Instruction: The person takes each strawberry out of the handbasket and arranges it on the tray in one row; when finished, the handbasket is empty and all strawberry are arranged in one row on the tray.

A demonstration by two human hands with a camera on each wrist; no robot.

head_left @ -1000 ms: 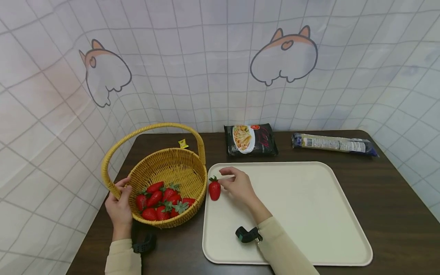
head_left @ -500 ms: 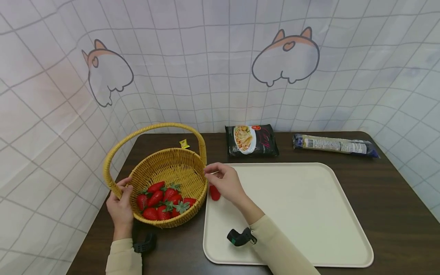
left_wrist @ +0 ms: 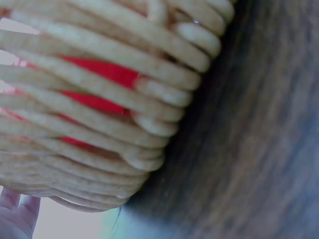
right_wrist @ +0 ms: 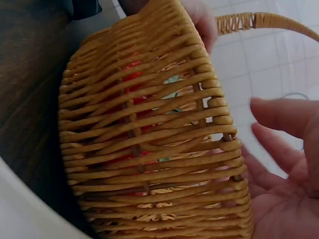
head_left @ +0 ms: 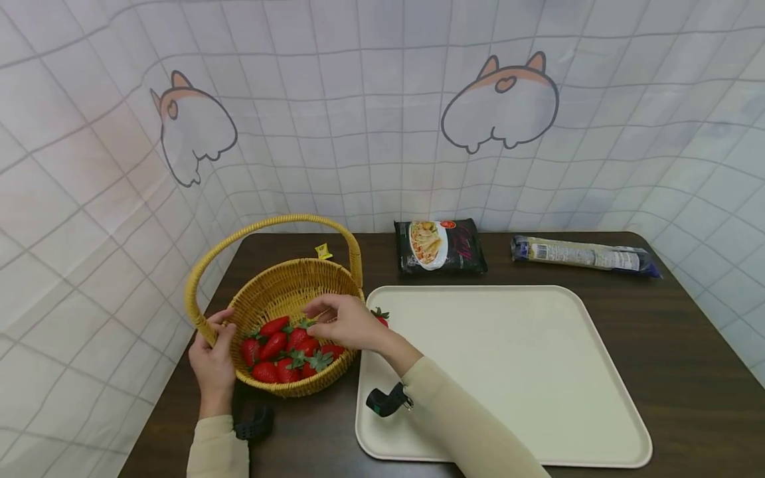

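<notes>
A yellow wicker basket (head_left: 299, 272) with a tall hoop handle stands on the left of the table. Inside lie several red strawberries (head_left: 273, 345) with green leaves. My left hand (head_left: 214, 365) grips the basket's left rim by the foot of the handle; part of that hand shows low in the left wrist view. Over the strawberries is my right hand (head_left: 346, 324), its thumb and fingers apart with nothing between them in the right wrist view. One more strawberry (head_left: 380, 317) lies on the left edge of the cream tray (head_left: 508, 372), mostly hidden behind the right hand.
A black noodle packet (head_left: 441, 245) and a long, narrow plastic package (head_left: 586, 255) lie along the back of the table. A small yellow wrapper (head_left: 323, 251) is behind the basket. White grid-patterned cloth (head_left: 358, 133) hangs behind the table.
My right hand has moved left from beside the strawberry on the tray to over the basket. That strawberry stays on the tray. My left hand keeps its grip on the basket.
</notes>
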